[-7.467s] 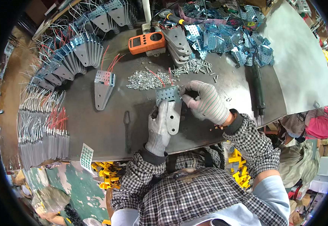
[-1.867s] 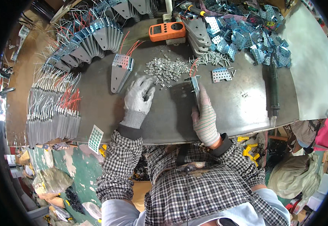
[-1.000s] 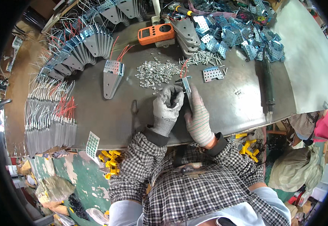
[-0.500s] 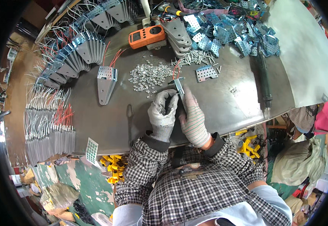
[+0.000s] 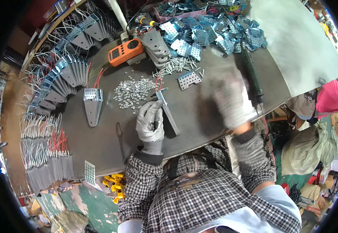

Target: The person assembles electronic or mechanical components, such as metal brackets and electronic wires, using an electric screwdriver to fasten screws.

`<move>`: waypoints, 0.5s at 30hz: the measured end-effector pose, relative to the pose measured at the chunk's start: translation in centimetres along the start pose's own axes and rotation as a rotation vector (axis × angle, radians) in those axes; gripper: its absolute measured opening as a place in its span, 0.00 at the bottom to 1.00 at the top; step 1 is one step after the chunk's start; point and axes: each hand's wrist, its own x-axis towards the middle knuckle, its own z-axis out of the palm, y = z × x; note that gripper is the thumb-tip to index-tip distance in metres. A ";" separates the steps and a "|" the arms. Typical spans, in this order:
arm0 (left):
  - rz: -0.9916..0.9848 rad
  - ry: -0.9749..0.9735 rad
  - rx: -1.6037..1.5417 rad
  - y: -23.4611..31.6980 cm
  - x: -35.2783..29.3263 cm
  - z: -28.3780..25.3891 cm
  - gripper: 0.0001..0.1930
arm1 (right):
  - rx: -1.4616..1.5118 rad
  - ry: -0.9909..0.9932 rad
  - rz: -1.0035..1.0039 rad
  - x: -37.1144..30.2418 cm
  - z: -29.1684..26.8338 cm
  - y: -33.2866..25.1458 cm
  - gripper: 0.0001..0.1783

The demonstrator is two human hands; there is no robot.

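My gloved left hand (image 5: 150, 121) is closed on the upper end of a narrow grey metal part (image 5: 170, 118) with a small perforated bracket at its top and red wires rising from it. The part stands on edge, slanting down to the right. My gloved right hand (image 5: 233, 101) is smeared by motion over the right side of the table, apart from the part, so its fingers cannot be read. Nearest to it is a dark electric screwdriver (image 5: 250, 72) with its bit toward the table's front edge. A perforated bracket (image 5: 189, 80) lies between the hands, farther back.
Loose nuts (image 5: 132, 92) and screws (image 5: 174, 66) lie in piles beyond my left hand. A finished-looking plate with red wires (image 5: 93, 106) and a flat wrench (image 5: 120, 141) are to the left. An orange meter (image 5: 125, 51), stacked grey plates (image 5: 153, 44) and heaped blue brackets (image 5: 215, 33) stand behind.
My right hand has left the metal part and swung right, near the screwdriver. My left hand still holds the part. The whole view has shifted and turned slightly.
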 end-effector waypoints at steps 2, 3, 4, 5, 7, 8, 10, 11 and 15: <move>-0.060 -0.012 -0.016 0.5 0.3 -0.3 0.14 | -0.790 0.320 0.234 2.6 -5.4 1.7 0.22; -0.010 -0.027 -0.003 0.7 0.6 -0.1 0.13 | -0.764 0.259 0.322 3.1 -7.6 6.1 0.23; -0.007 -0.032 -0.009 0.9 0.7 0.1 0.13 | -0.730 0.192 0.408 3.0 -9.0 9.7 0.24; -0.022 -0.042 -0.002 0.8 0.7 0.0 0.13 | -0.473 0.151 0.388 3.1 -9.9 9.2 0.26; -0.080 -0.054 -0.021 1.0 0.5 -0.1 0.13 | -0.101 0.169 0.316 3.2 -10.7 9.1 0.28; -0.026 -0.062 0.043 0.7 0.7 0.0 0.13 | 0.303 0.290 0.322 2.5 -9.9 7.6 0.26; -0.017 -0.016 -0.011 0.5 0.4 0.1 0.15 | 0.874 0.231 0.410 1.8 -9.0 3.6 0.26; -0.020 -0.019 -0.005 0.4 0.1 0.1 0.15 | 1.140 0.221 0.369 1.4 -8.2 0.8 0.27; -0.045 -0.033 -0.039 0.7 0.5 0.0 0.14 | 1.833 0.136 0.279 1.4 -2.8 -3.3 0.24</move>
